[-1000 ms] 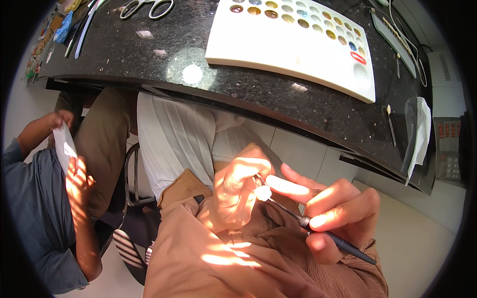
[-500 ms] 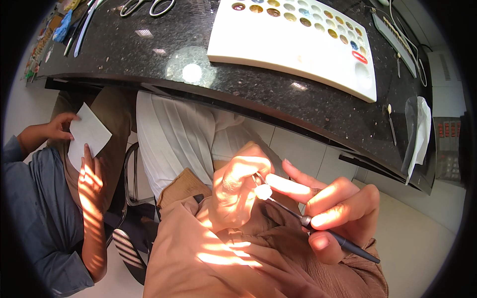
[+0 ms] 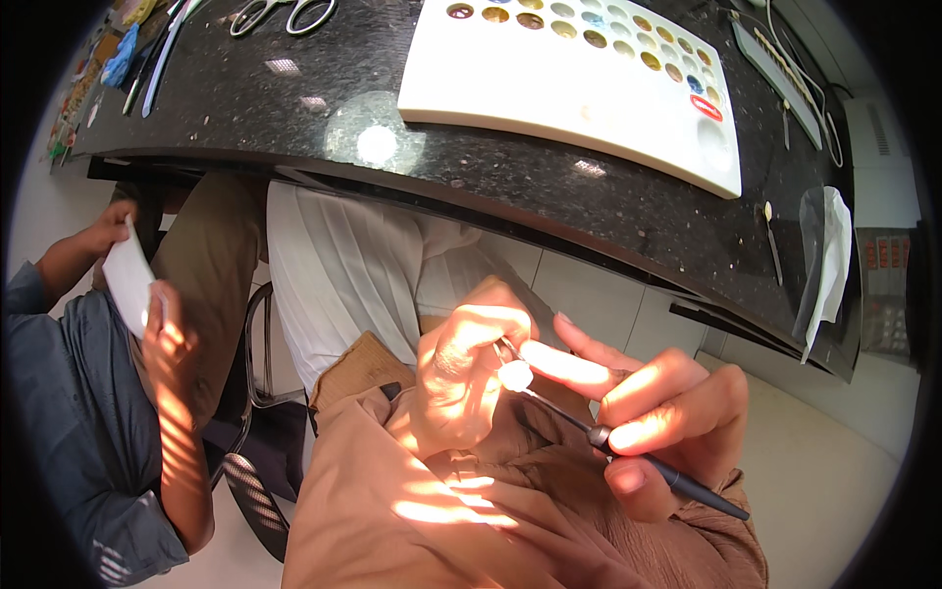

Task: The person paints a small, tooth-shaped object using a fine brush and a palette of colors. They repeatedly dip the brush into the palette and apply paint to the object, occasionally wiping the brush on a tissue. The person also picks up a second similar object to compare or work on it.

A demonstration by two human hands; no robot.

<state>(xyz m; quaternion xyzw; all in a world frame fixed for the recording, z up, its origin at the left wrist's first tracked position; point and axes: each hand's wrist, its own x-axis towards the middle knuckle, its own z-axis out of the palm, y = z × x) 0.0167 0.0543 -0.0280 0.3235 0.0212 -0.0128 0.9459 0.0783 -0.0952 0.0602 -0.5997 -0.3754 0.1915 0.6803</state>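
Note:
My left hand is closed in a pinch in front of my lap. A bit of thin dark metal shows at its fingertips, beside a small glaring white piece; the glare hides its shape. Most of what this hand grips is covered by the fingers. My right hand holds a slim dark-handled tool like a pen, its index finger stretched toward the left fingertips. The tool's thin shaft runs up to the white piece, where its tip cannot be made out.
A white mixing palette with coloured wells lies on the black speckled counter. Scissors lie to its left; a small spatula-like stick and a clear-and-white pouch lie right. At left, a seated person holds white paper.
The other person has tilted the white paper and drawn it leftward. My hands, the tool and the white piece have barely shifted.

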